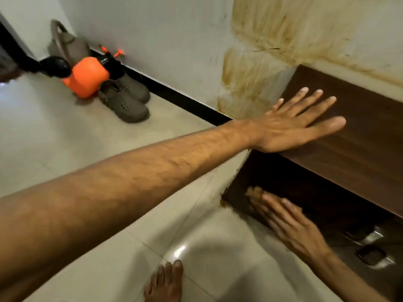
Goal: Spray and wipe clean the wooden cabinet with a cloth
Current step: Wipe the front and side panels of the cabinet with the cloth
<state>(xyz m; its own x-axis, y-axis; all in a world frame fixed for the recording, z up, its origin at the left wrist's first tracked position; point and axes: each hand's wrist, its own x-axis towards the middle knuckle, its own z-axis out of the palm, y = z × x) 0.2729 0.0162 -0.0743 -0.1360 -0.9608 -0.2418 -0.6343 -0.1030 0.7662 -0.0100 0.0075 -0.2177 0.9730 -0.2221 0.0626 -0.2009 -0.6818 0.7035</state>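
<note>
**Cabinet braced by two flat, empty hands**

Cabinet (359, 153), dark brown wood, occupies the right side of the frame, set against a white wall (174, 40) marked with brown-yellow stains. Its top panel runs from centre right toward the upper right; its front face drops below into shadow at lower right.

Left hand (292, 127): arm extended across the frame from lower left, palm down on the top panel near its left corner. Grip released, fingers spread and straight, holding nothing.

Right hand (290, 223): lower right of the frame, pressed flat against the lower front face of the cabinet, fingers pointing toward the lower left corner of the unit. Grip released, nothing held; fingertips are motion-blurred.

Floor (87, 149): pale glossy tiles. One bare foot (165, 282) shows at bottom centre.

Upper left of the frame, well apart from the cabinet: an orange pressure sprayer (87, 77) standing just beside a pair of grey-brown clogs (126, 101), with a beige bag (67, 44) leaning against the wall behind.
</note>
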